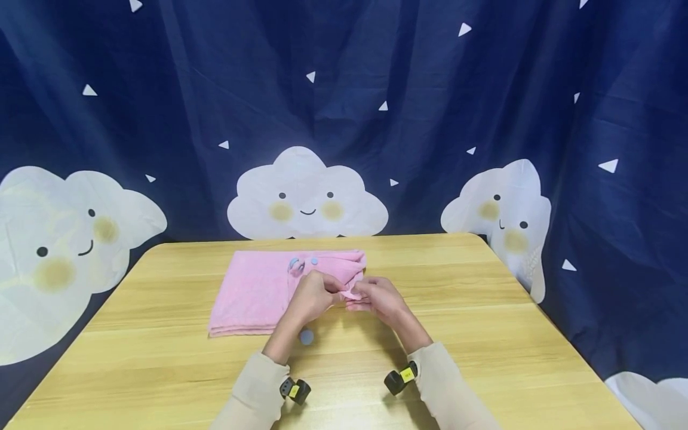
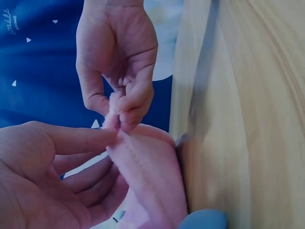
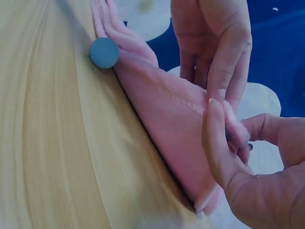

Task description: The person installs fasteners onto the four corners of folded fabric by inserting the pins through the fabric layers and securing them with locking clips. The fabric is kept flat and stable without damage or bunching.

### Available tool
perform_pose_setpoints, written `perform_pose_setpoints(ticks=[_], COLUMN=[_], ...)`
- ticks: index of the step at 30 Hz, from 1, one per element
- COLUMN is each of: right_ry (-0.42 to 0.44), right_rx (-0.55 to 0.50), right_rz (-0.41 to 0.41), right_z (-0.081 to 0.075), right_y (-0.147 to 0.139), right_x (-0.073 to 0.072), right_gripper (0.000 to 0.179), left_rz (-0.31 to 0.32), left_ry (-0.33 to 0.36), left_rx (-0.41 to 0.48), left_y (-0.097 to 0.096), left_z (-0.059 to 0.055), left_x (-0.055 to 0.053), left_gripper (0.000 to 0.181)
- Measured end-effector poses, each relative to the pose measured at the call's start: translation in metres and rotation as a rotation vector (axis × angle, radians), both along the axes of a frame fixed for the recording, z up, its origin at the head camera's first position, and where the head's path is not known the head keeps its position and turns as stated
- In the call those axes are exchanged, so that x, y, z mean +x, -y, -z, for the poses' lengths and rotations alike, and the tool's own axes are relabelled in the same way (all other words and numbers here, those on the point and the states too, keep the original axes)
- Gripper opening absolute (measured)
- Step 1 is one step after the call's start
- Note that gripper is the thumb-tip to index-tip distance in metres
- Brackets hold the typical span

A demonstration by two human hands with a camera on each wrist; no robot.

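A fluffy pink cloth (image 1: 252, 292) lies folded on the table, its right end gathered and lifted toward the hands. My left hand (image 1: 314, 295) pinches the raised edge between thumb and fingers, its other fingers loosely bent below in the left wrist view. Right beside it, my right hand (image 1: 378, 297) pinches the same edge; in the right wrist view its thumb and fingers (image 3: 214, 138) close over a small roll of cloth. What lies inside that roll is mostly hidden. A flat, round blue-grey disc (image 3: 104, 52) is by the cloth, near my left forearm.
On top of the cloth are a small blue disc (image 1: 314, 261) and a grey-blue rounded item (image 1: 295, 266), too small to make out. The wooden table (image 1: 484, 358) extends to a dark blue curtain (image 1: 344, 119) printed with clouds.
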State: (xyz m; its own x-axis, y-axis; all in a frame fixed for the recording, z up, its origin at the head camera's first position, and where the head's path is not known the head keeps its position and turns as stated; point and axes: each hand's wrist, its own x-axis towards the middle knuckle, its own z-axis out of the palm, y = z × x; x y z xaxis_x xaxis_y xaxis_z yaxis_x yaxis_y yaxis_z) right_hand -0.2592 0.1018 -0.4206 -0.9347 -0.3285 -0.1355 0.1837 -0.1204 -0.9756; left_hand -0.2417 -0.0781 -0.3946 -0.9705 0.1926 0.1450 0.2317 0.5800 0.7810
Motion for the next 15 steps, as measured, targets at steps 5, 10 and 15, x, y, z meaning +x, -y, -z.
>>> perform_pose_setpoints(ticks=[5, 10, 15], right_ry=[0.005, -0.002, -0.008], right_rx=[-0.009, 0.007, 0.035], right_rz=[-0.027, -0.029, -0.019], right_z=[0.0, 0.001, 0.001], right_y=[-0.002, -0.002, -0.002], right_x=[-0.001, -0.002, -0.002], right_gripper=[0.013, 0.012, 0.01], left_rz=[0.004, 0.014, 0.052], left_ry=[-0.003, 0.054, 0.126], left_rx=[-0.06, -0.157, -0.291], left_y=[0.005, 0.018, 0.032], left_z=[-0.005, -0.008, -0.006], left_x=[0.003, 0.009, 0.016], left_gripper=[0.006, 0.012, 0.014])
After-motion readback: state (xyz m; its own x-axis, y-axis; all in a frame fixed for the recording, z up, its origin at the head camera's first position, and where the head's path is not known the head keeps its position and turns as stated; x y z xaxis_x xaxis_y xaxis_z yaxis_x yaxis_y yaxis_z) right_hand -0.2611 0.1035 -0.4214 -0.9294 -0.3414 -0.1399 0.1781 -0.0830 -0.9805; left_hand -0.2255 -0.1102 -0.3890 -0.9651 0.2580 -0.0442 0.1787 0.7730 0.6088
